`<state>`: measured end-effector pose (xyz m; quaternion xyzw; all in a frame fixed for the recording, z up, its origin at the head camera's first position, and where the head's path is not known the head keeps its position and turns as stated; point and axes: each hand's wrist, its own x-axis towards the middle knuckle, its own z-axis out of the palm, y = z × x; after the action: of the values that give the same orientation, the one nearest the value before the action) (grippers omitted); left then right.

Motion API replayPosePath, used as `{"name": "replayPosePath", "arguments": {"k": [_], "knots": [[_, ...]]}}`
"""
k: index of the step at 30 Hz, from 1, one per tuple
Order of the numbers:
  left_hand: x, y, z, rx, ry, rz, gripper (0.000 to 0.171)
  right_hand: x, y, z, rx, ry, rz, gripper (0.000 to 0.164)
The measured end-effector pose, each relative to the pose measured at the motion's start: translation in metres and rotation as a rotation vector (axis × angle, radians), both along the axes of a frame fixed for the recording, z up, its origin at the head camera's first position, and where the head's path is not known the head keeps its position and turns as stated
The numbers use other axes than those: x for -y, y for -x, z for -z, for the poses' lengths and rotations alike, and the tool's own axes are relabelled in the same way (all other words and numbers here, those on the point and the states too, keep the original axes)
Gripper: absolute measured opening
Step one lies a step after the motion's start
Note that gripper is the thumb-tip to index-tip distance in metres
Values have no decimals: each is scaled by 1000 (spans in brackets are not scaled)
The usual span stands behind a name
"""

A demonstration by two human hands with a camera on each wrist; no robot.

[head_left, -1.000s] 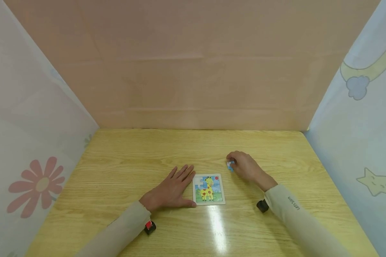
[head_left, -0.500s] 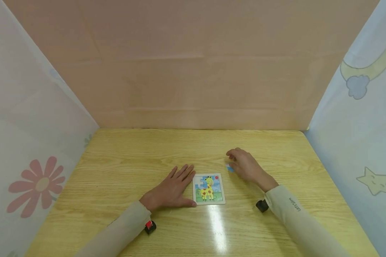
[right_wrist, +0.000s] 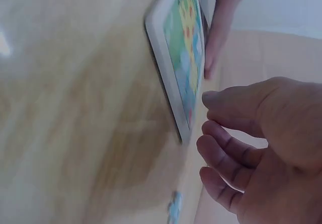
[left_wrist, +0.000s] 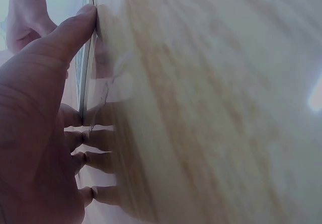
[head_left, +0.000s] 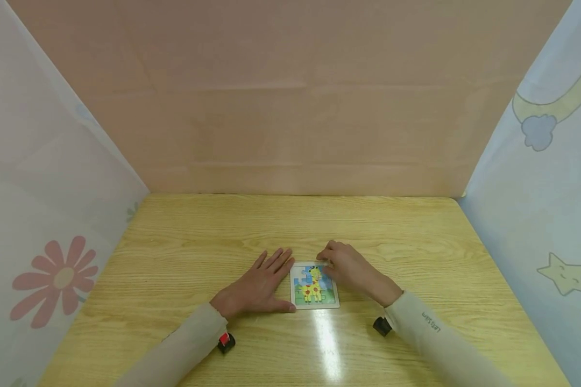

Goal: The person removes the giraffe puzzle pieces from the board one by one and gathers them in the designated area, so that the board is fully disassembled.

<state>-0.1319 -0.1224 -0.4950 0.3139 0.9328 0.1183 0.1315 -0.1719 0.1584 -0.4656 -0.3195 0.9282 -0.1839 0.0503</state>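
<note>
In the head view a small giraffe jigsaw puzzle (head_left: 314, 293) in a white frame lies on the wooden table. A pale bare patch shows in its upper left part. My left hand (head_left: 259, 285) lies flat with spread fingers along the frame's left edge; its thumb (left_wrist: 75, 27) touches the edge in the left wrist view. Over the puzzle's upper right corner is my right hand (head_left: 351, 269), its fingers loosely bent and nothing seen between them (right_wrist: 251, 138). A loose light blue jigsaw piece (right_wrist: 174, 209) lies on the table below the right hand, hidden by it in the head view.
The wooden table (head_left: 198, 231) ends at a plain tan backdrop (head_left: 300, 123). Printed cloth walls stand on both sides, one with a pink flower (head_left: 64, 278), the other with a star (head_left: 564, 274). A light glare falls in front of the puzzle.
My right hand has let go of the blue jigsaw piece and moved left to the puzzle's upper right corner. The left hand and the puzzle have stayed put.
</note>
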Motion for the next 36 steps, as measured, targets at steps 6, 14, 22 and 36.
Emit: {"name": "replayPosePath", "arguments": {"k": [6, 14, 22, 36], "knots": [[0, 0, 0, -3, -1, 5, 113, 8, -8, 2, 15, -6, -40, 27], [0, 0, -1, -12, 0, 10, 113, 17, -12, 3, -20, -18, -79, 30], [0, -1, -2, 0, 6, 8, 112, 27, -19, 5, -101, -91, -25, 26], [0, 0, -1, 8, 15, 2, 113, 35, -24, -4, -2, -83, 68, 26]]}}
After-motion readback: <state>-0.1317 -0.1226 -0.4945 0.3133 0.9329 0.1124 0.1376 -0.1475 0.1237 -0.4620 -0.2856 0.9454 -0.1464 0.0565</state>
